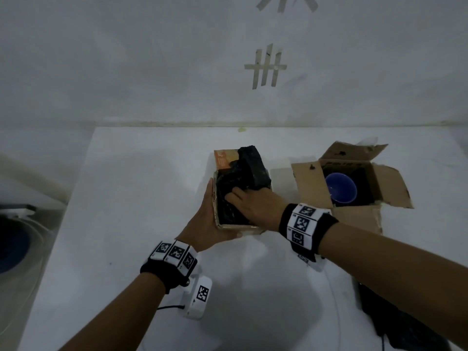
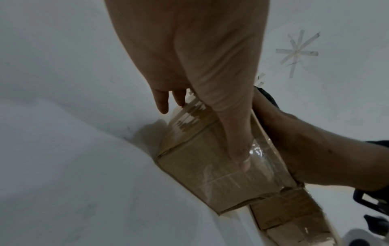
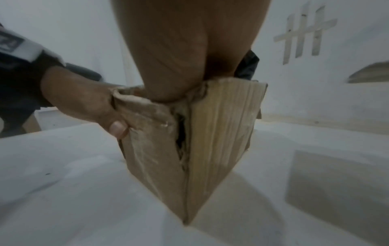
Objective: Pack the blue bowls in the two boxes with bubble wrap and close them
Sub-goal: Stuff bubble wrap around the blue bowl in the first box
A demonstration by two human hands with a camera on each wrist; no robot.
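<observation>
Looking down from the head camera, I see 2 brown cardboard boxes on a white table [image 1: 126, 198]. My left hand [image 1: 202, 224] holds the small tape-covered cardboard box [image 1: 235, 227] at the table's centre: the palm lies flat along its 9 o'clock wall, and the thumb is curled round its near corner, as the right wrist camera shows. My right hand [image 1: 255, 206] reaches into that box from 3 o'clock, fingers spread and pressing down on the crumpled black bubble wrap [image 1: 250, 168] that fills it; how far the fingers curl I cannot tell. Part of the wrap juts above the rim at 12 o'clock, beside an upright orange flap [image 1: 224, 159].

At 3 o'clock, just apart from it, stands the larger open cardboard box [image 1: 309, 183] with 4 flaps splayed outward. Inside, on a dark lining, sits 1 round blue bowl [image 1: 340, 187], uncovered.

Strips of pale tape [image 1: 266, 67] mark the wall at 12 o'clock.
</observation>
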